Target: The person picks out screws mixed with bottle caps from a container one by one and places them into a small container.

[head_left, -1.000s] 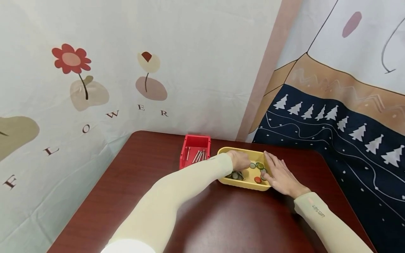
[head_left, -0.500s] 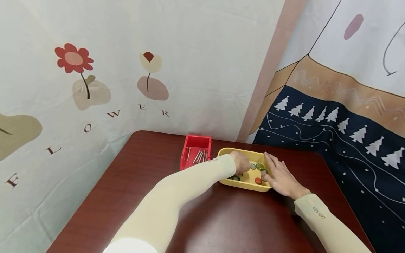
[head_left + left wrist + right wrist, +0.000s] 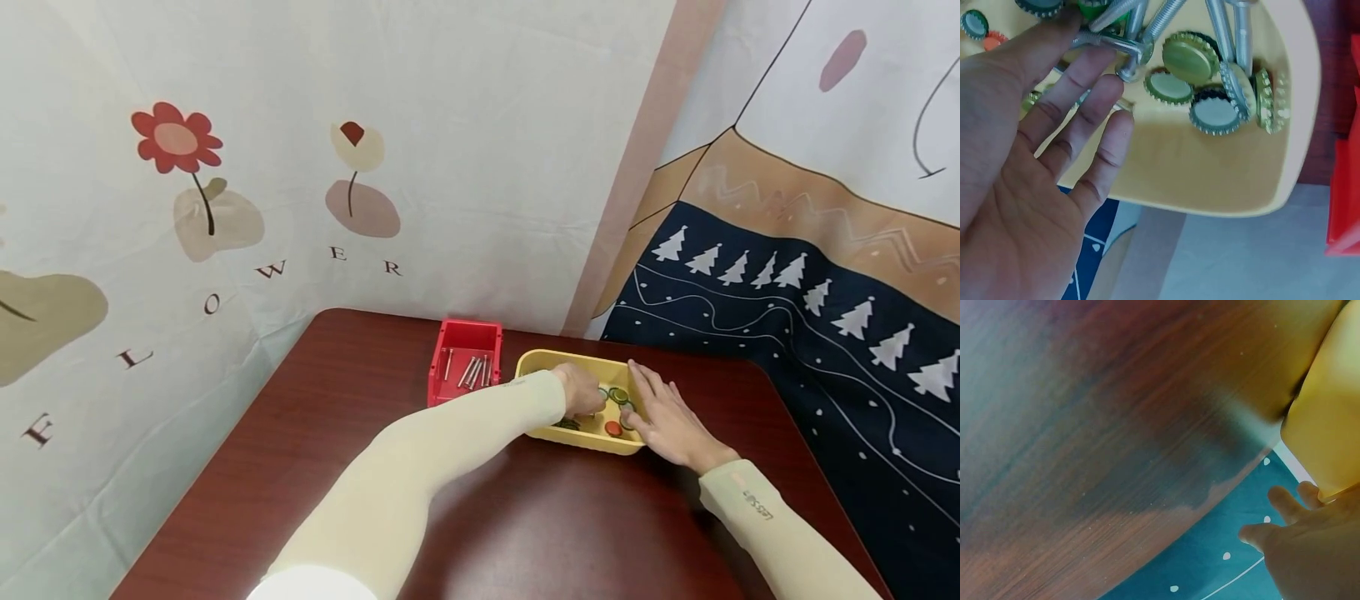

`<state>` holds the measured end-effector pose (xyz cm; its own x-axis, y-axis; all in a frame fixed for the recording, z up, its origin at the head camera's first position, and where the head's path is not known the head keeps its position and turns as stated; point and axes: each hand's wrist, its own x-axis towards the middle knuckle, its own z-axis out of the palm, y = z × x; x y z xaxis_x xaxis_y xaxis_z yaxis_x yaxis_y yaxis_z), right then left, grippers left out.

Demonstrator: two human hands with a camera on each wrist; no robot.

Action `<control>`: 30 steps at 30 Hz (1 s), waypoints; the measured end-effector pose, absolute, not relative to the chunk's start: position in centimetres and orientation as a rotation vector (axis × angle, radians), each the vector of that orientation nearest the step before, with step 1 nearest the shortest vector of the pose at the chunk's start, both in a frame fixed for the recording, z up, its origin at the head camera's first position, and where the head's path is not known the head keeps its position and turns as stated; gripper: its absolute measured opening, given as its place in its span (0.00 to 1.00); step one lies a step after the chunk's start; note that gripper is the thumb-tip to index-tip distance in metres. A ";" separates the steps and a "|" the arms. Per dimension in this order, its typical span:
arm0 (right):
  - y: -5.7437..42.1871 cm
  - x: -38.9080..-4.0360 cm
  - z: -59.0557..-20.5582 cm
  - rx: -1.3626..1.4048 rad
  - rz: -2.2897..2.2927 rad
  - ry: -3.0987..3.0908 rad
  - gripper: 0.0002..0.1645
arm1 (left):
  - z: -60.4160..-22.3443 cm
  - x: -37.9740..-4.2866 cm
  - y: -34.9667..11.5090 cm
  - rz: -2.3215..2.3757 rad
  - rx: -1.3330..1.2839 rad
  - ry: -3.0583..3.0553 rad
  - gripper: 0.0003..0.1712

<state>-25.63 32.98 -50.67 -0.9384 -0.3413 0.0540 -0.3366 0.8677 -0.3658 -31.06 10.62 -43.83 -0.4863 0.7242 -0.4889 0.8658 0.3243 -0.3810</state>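
A yellow plastic bin (image 3: 540, 357) holds metal bolts (image 3: 1166, 19) and crimped bottle caps (image 3: 1191, 59) in green, gold and orange. My left hand (image 3: 581, 390) reaches down into it. Seen from the left wrist, its thumb and index finger pinch a bolt (image 3: 1113, 42) near the pile, while the other fingers are spread. At the bin's right end lies my right hand (image 3: 671, 421), fingers fairly straight along the outside of the rim, thumb over the inner side. The left forearm hides part of the bin's left side.
A red bin (image 3: 468, 333) containing several bolts (image 3: 476, 371) stands just left of the yellow one. Both are on a dark wooden table (image 3: 360, 358), near its back edge. Printed cloth (image 3: 487, 167) hangs behind the table.
My left hand has shifted a little to the right inside the yellow bin, covering a pale cap. The right hand stays at the bin's right end.
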 end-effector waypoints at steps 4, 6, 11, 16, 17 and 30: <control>32.9 -25.6 -50.7 -0.562 -0.595 3.020 0.54 | -45.8 -32.3 11.4 -0.861 1.421 2.361 0.14; 32.8 -25.5 -50.7 -0.573 -0.599 3.021 0.55 | -48.0 -34.2 11.8 -0.770 1.385 2.373 0.13; 32.7 -25.6 -50.6 -0.584 -0.597 3.027 0.55 | -51.0 -37.5 11.5 -0.564 1.363 2.423 0.13; 32.8 -25.8 -50.5 -0.577 -0.592 3.030 0.55 | -46.7 -35.0 9.3 -0.573 1.414 2.487 0.16; 32.8 -25.8 -50.5 -0.578 -0.590 3.030 0.55 | -45.5 -34.3 8.8 -0.543 1.409 2.504 0.16; 33.0 -25.6 -50.8 -0.563 -0.590 3.043 0.54 | -41.3 -31.9 5.3 0.058 1.197 2.602 0.21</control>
<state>-25.58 33.02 -50.83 -0.9360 -0.3438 0.0757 -0.3472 0.8659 -0.3602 -31.88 5.27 -41.34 -0.6194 0.7501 -0.2316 0.7390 0.6567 0.1505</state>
